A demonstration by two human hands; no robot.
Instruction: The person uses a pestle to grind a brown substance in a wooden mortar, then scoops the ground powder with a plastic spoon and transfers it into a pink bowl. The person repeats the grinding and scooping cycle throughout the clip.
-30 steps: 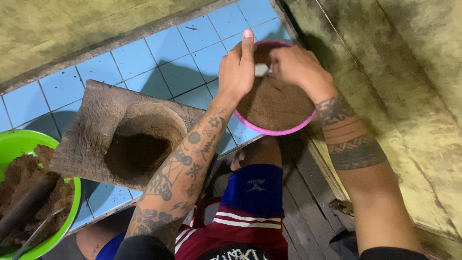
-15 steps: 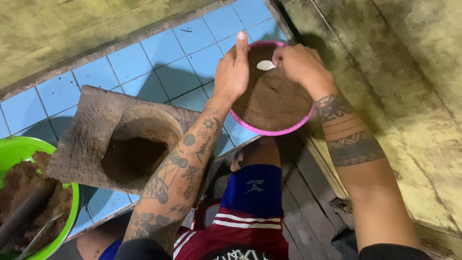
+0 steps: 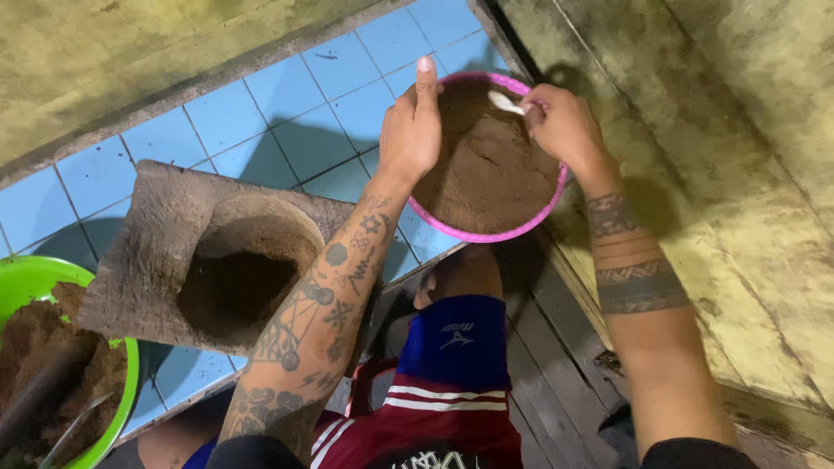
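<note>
Brown powder fills the round pink plastic sieve (image 3: pixel 521 227) at the far right corner of the blue tiled ledge (image 3: pixel 287 95). Left hand (image 3: pixel 412 130) grips its rim; right hand (image 3: pixel 565 128) pinches a white spoon (image 3: pixel 505 102). Nearer the left edge sit a square stone mortar (image 3: pixel 156 243) and a green plastic bowl (image 3: pixel 26 280).
</note>
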